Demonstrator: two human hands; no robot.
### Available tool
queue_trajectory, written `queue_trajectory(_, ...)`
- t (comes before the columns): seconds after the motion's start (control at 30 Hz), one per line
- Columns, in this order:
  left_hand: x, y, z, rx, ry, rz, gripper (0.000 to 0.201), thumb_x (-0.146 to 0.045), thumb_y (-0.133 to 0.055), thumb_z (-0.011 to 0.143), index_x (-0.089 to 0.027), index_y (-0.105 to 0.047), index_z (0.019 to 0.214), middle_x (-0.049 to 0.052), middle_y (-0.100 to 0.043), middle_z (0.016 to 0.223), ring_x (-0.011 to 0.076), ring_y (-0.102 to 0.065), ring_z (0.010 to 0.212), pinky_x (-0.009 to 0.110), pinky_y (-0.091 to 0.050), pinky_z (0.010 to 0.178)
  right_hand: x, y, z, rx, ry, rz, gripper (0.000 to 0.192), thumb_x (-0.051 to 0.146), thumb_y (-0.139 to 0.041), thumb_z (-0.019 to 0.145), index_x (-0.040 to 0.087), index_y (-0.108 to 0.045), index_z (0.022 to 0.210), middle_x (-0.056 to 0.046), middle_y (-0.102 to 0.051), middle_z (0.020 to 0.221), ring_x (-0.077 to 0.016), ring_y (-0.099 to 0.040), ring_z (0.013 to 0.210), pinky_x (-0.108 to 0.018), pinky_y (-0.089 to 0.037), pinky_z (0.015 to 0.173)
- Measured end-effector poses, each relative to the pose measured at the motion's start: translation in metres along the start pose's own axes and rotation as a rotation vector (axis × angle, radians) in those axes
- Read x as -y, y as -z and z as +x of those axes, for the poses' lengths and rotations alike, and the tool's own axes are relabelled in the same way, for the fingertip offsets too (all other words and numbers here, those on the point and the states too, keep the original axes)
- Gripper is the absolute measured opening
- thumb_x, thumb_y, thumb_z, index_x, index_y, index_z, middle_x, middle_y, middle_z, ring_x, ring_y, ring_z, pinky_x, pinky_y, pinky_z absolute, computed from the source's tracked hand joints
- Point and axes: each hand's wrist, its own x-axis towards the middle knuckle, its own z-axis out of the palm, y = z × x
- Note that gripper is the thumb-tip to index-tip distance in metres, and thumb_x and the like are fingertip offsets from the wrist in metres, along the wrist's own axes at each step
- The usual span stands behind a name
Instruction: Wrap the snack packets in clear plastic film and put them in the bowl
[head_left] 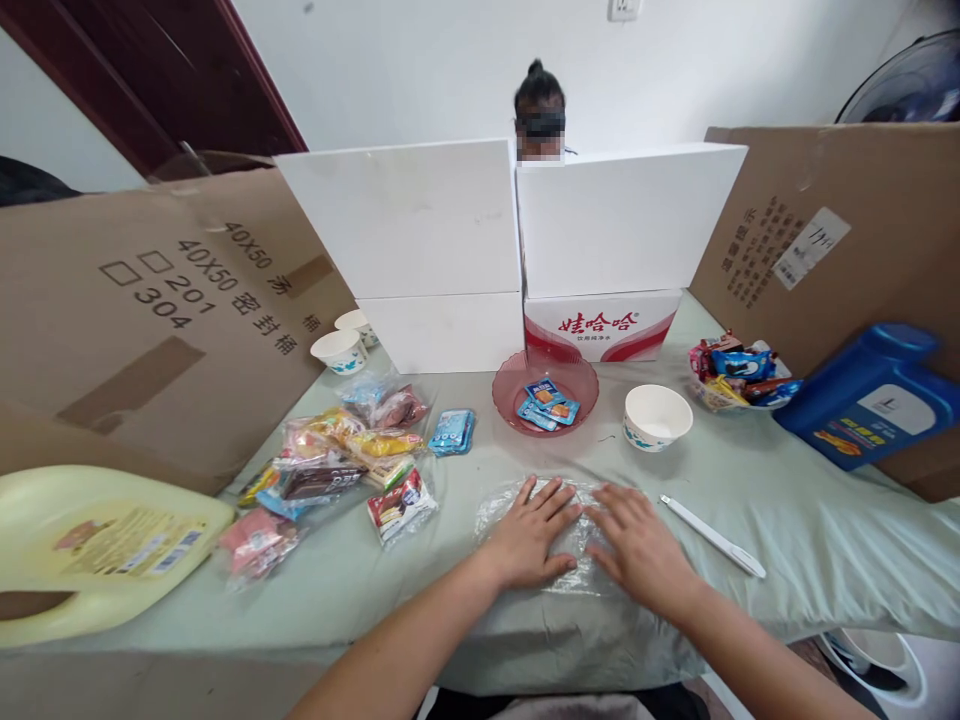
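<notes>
My left hand (529, 535) and my right hand (637, 545) lie flat, palms down and fingers spread, side by side on a clear plastic bag (495, 510) that lies on the pale green cloth at the table's near edge. The bag looks flat; most of it is hidden under my hands. Just right of my right hand lies a white pen-like tool (712, 535). Beyond my hands stands a pink translucent bowl (546, 395) with a few blue snack packets in it, and to its right a white paper bowl (658, 416).
Several bagged snacks (337, 465) lie left of centre, with a blue packet (452, 431) nearby. A bowl of mixed snacks (731, 375) sits right. A yellow jug (90, 545) lies at left, a blue jug (870, 395) at right. Cardboard and white boxes (517, 240) wall the table; a person sits behind them.
</notes>
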Motion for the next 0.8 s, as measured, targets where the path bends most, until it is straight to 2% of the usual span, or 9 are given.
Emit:
queue_trajectory(0.07, -0.001, 0.000, 0.000, -0.001, 0.007, -0.001, 0.067, -0.057, -0.052, 0.089, -0.028, -0.034, 0.147, 0.006, -0.033, 0.155, 0.0274, -0.022, 0.145, 0.054, -0.008, 0.119, 0.015, -0.012, -0.016, 0.013, 0.243, 0.055, 0.063, 0.050, -0.061, 0.084, 0.019, -0.048, 0.137, -0.012, -0.045, 0.146, -0.0326, -0.035, 0.136, -0.049, -0.026, 0.111)
queue_trajectory(0.1, -0.001, 0.000, 0.000, 0.001, 0.009, -0.003, 0.066, -0.057, -0.052, 0.089, -0.028, -0.035, 0.146, 0.006, -0.034, 0.155, 0.0273, -0.022, 0.145, 0.054, -0.008, 0.119, 0.021, -0.018, -0.027, 0.012, 0.287, 0.056, 0.072, 0.051, -0.063, 0.081, 0.017, -0.044, 0.142, -0.013, -0.040, 0.149, -0.0331, -0.032, 0.138, -0.049, -0.025, 0.111)
queue_trajectory(0.27, 0.000, -0.002, -0.001, 0.018, 0.007, -0.012, 0.068, -0.058, -0.056, 0.087, -0.029, -0.036, 0.146, 0.005, -0.032, 0.155, 0.0281, -0.021, 0.146, 0.054, -0.008, 0.118, 0.028, -0.033, -0.094, -0.100, 0.209, -0.079, 0.073, 0.015, -0.055, 0.076, 0.015, -0.035, 0.147, -0.010, -0.037, 0.152, -0.0274, -0.032, 0.140, -0.042, -0.026, 0.111)
queue_trajectory(0.37, 0.001, -0.003, 0.000, 0.028, 0.003, -0.010, 0.069, -0.055, -0.058, 0.086, -0.028, -0.036, 0.146, 0.006, -0.033, 0.155, 0.0292, -0.023, 0.145, 0.056, -0.008, 0.118, 0.020, -0.027, -0.116, -0.116, 0.230, -0.065, 0.063, 0.016, -0.053, 0.081, 0.018, -0.041, 0.144, -0.006, -0.047, 0.145, -0.0247, -0.041, 0.133, -0.038, -0.033, 0.107)
queue_trajectory(0.47, 0.000, -0.002, 0.001, 0.010, -0.007, -0.005, 0.067, -0.054, -0.060, 0.085, -0.027, -0.040, 0.143, 0.008, -0.036, 0.153, 0.0308, -0.026, 0.143, 0.057, -0.009, 0.117, 0.011, -0.020, -0.114, -0.108, 0.162, 0.021, 0.048, 0.026, -0.054, 0.089, 0.023, -0.049, 0.137, -0.007, -0.059, 0.132, -0.0248, -0.053, 0.119, -0.038, -0.040, 0.100)
queue_trajectory(0.57, -0.002, 0.005, -0.002, -0.097, -0.009, -0.008, 0.061, -0.055, -0.063, 0.082, -0.024, -0.052, 0.133, 0.012, -0.048, 0.143, 0.0341, -0.034, 0.136, 0.060, -0.011, 0.114, 0.004, -0.016, -0.099, -0.061, 0.099, 0.149, 0.031, 0.023, -0.052, 0.092, 0.022, -0.057, 0.123, -0.008, -0.064, 0.116, -0.0236, -0.058, 0.105, -0.040, -0.044, 0.093)
queue_trajectory(0.67, -0.001, 0.018, -0.015, -0.205, 0.018, -0.091, 0.043, -0.051, -0.062, 0.083, -0.018, -0.064, 0.110, 0.012, -0.062, 0.115, 0.0303, -0.051, 0.114, 0.052, -0.033, 0.104, 0.000, -0.011, -0.088, 0.005, 0.097, 0.292, 0.021, 0.019, -0.048, 0.094, 0.021, -0.059, 0.112, -0.008, -0.063, 0.108, -0.0217, -0.057, 0.098, -0.040, -0.046, 0.089)
queue_trajectory(0.73, 0.001, 0.027, -0.030, -0.157, 0.015, -0.173, 0.032, -0.048, -0.062, 0.084, -0.018, -0.066, 0.093, 0.008, -0.064, 0.093, 0.0242, -0.055, 0.094, 0.041, -0.043, 0.090, -0.003, -0.007, -0.086, 0.042, 0.114, 0.364, 0.018, 0.019, -0.045, 0.096, 0.022, -0.059, 0.107, -0.007, -0.062, 0.104, -0.0205, -0.056, 0.095, -0.039, -0.047, 0.086)
queue_trajectory(0.8, 0.003, 0.033, -0.049, -0.060, 0.006, -0.212, 0.033, -0.051, -0.069, 0.078, -0.019, -0.065, 0.085, 0.005, -0.063, 0.084, 0.0220, -0.055, 0.087, 0.037, -0.045, 0.085, -0.006, -0.003, -0.086, 0.055, 0.116, 0.415, 0.018, 0.019, -0.042, 0.097, 0.022, -0.058, 0.103, -0.006, -0.062, 0.100, -0.0192, -0.056, 0.091, -0.037, -0.047, 0.082)
